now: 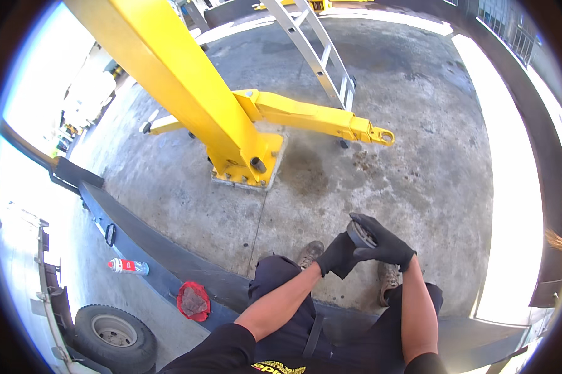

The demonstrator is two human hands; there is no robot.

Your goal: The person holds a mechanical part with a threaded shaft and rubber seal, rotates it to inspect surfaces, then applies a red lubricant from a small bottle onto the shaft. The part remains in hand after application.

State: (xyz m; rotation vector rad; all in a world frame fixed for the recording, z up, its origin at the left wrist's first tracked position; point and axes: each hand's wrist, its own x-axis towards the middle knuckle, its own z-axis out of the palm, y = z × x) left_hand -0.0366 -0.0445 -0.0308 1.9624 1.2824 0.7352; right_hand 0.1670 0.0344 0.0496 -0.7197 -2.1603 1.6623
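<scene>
Both hands, in black gloves, were raised in front of the seated person's knees, above the concrete floor (437,187), with a round grey part (359,235) between them. The part stood on edge, tilted, its flat side partly in view and its lower portion covered by the gloves.

Right hand (388,242): clamped on the part. The hand lay along the part's right side; its fingers reached over the upper rim, and the thumb side crossed in front lower down.

Left hand (339,255): against the part's lower left side, close up to the right hand. Its fingers were largely hidden, so could not tell whether they closed on the part or only steadied it.

Surroundings: the person sat on a long blue-grey beam (153,240), shoes on the floor. To the left along the beam, well apart from the hands, lay a red cloth-like bundle (193,302) with a greyish middle, and farther along a red, white and blue can (129,267) on its side. A wheel (114,330) was at lower left. Ahead stood a yellow post (187,75), bolted down, its yellow arm (312,117) extending right near a metal ladder (318,53).
</scene>
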